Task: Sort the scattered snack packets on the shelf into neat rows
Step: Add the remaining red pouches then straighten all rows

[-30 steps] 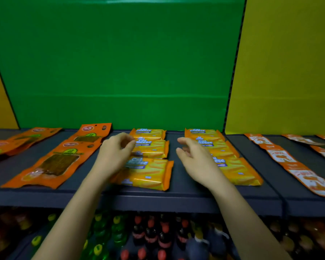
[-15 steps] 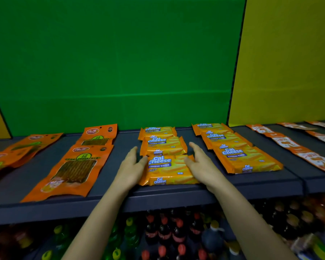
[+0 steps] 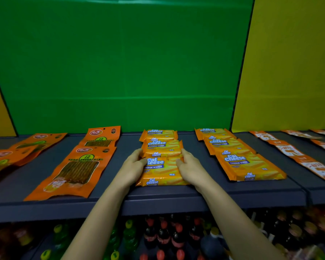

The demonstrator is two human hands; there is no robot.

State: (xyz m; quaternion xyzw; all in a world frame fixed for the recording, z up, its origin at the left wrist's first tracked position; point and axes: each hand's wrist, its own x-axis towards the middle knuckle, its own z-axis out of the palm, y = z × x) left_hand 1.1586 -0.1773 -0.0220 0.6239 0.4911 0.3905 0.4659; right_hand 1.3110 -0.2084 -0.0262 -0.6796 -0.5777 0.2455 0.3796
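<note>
While my hands bracket it from either side, the front wafer packet (image 3: 160,171) lies flat and label-up near the front edge of the dark shelf (image 3: 251,192). My left hand (image 3: 132,166) presses against its left edge and my right hand (image 3: 192,167) against its right edge. The fingers of both are stretched forward, nearly straight, with nothing gripped; each thumb rests on the packet's top face near a far corner. My fingertips reach as far as the middle wafer packet (image 3: 162,145), which overlaps the far end of the front one. The back wafer packet (image 3: 159,133) sits behind that, close to the green back panel (image 3: 120,62), so the three form one column running away from me.

Just to the right, apart from my right hand, a second column of wafer packets (image 3: 250,166) runs the same way, three overlapping and angled a little outward. To the left of my left hand lies a large orange pouch (image 3: 77,171) of brown sticks, with a smaller orange pouch (image 3: 101,137) behind it, and more orange pouches (image 3: 17,151) overlap at the far left. On the right, beneath the yellow panel (image 3: 289,62), orange-and-white sachet strips (image 3: 296,156) lie in long lines. Below the shelf stand drink bottles (image 3: 163,235) — red, green and yellow caps, mostly blurred.
</note>
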